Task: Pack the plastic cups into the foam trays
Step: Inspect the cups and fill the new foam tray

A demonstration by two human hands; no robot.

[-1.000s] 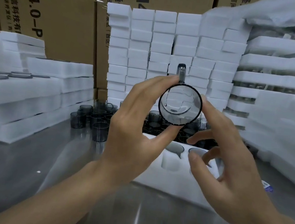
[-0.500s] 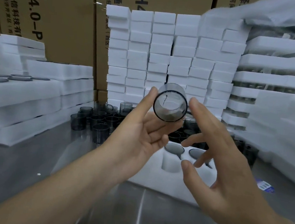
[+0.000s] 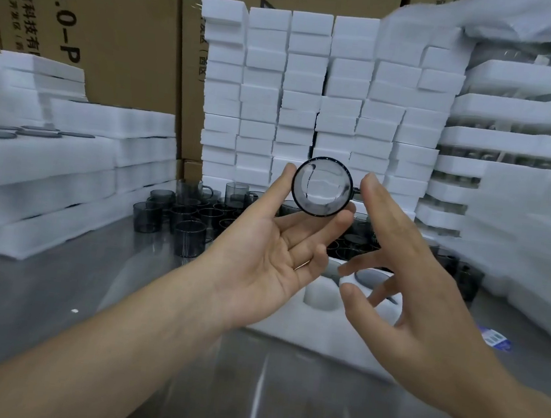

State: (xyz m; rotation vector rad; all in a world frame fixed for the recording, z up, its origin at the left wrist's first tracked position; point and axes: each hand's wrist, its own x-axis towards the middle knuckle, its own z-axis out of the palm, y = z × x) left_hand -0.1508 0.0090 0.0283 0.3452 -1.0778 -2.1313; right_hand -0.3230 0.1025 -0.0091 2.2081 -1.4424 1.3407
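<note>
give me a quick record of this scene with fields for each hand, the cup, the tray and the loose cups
left hand: palm up, pinches the cup between thumb and fingertips
right hand: open, fingers spread beside the cup; contact unclear
cup: dark clear, held up, seen end-on
foam tray: on the table below the hands, one pocket visibly empty
loose cups: clustered behind the foam tray

cup: smoky grey, see-through | foam blocks: white | boxes: brown, black lettering | table: grey, shiny
</note>
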